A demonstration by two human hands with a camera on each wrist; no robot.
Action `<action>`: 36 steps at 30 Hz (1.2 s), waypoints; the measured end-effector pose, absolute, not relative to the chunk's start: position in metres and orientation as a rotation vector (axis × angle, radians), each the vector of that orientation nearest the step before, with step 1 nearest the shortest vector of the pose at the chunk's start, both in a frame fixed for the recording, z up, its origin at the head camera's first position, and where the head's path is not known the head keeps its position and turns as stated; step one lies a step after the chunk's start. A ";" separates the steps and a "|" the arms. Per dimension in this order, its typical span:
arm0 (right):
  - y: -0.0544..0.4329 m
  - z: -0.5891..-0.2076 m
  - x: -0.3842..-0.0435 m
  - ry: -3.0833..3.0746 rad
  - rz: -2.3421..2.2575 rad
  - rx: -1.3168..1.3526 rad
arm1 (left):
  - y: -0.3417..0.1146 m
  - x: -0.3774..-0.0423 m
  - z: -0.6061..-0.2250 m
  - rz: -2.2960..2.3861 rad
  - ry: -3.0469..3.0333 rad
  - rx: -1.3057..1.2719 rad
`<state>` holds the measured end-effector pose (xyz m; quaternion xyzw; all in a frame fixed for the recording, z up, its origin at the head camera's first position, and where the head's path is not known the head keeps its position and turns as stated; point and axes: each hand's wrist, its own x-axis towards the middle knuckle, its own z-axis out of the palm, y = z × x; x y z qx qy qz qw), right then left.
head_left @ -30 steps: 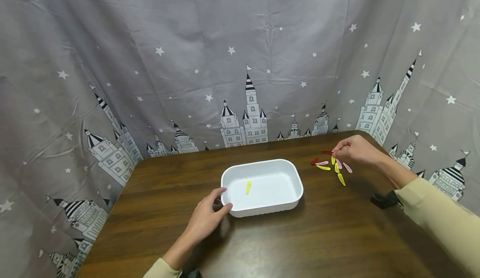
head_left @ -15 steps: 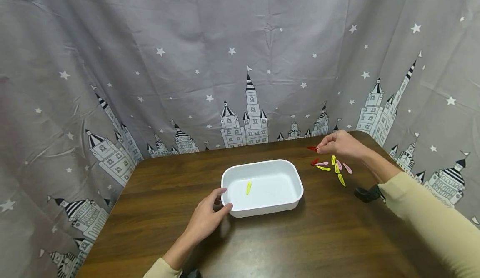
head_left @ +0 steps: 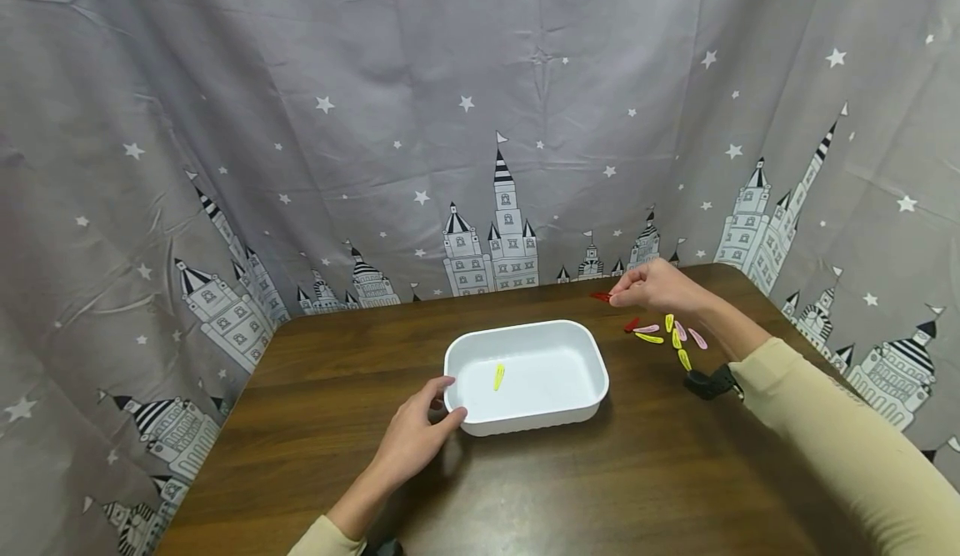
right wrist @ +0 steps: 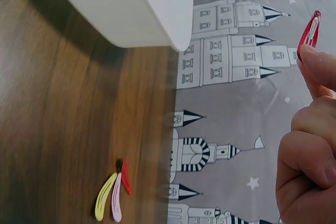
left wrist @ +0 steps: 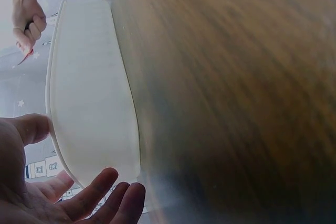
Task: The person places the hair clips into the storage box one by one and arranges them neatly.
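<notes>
Between thumb and fingertips, my right hand (head_left: 660, 288) pinches a red snap hair clip (right wrist: 310, 32), raised above the table's far side. Behind the white tray (head_left: 525, 424) is where that clip hangs, a little to the right. A yellow hair clip (head_left: 498, 377) lies inside the tray. At the tray's left end rests my left hand (head_left: 415, 435), thumb and fingers spread and touching the corner and rim. More clips lie on the table right of the tray: a red clip (head_left: 632, 324), pink clips (head_left: 698, 338) and several yellow clips (head_left: 649, 338).
The brown wooden table (head_left: 337, 389) extends around the tray. A grey curtain (head_left: 360, 164) printed with castles and stars hangs right behind its far edge. A black wrist device (head_left: 711, 383) sits under my right forearm, over the loose clips' near side.
My right hand has lifted the red hair clip from the pile and carried it left toward the tray. My left hand has stayed at the tray's corner.
</notes>
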<state>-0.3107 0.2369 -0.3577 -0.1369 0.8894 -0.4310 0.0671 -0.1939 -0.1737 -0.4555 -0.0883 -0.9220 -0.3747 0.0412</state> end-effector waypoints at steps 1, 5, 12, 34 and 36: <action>0.235 -0.357 -0.312 2.671 -1.304 -0.410 | -0.174 -0.194 -0.455 -1.141 -2.822 -0.275; 0.225 -0.358 -0.317 2.621 -1.326 -0.377 | -0.174 -0.194 -0.455 -1.136 -2.829 -0.264; 0.211 -0.361 -0.325 2.579 -1.315 -0.404 | -0.173 -0.194 -0.456 -1.139 -2.837 -0.274; 0.157 -0.359 -0.345 2.414 -1.285 -0.476 | -0.173 -0.194 -0.454 -1.146 -2.842 -0.259; 0.152 -0.360 -0.347 2.418 -1.259 -0.493 | -0.173 -0.194 -0.455 -1.147 -2.842 -0.255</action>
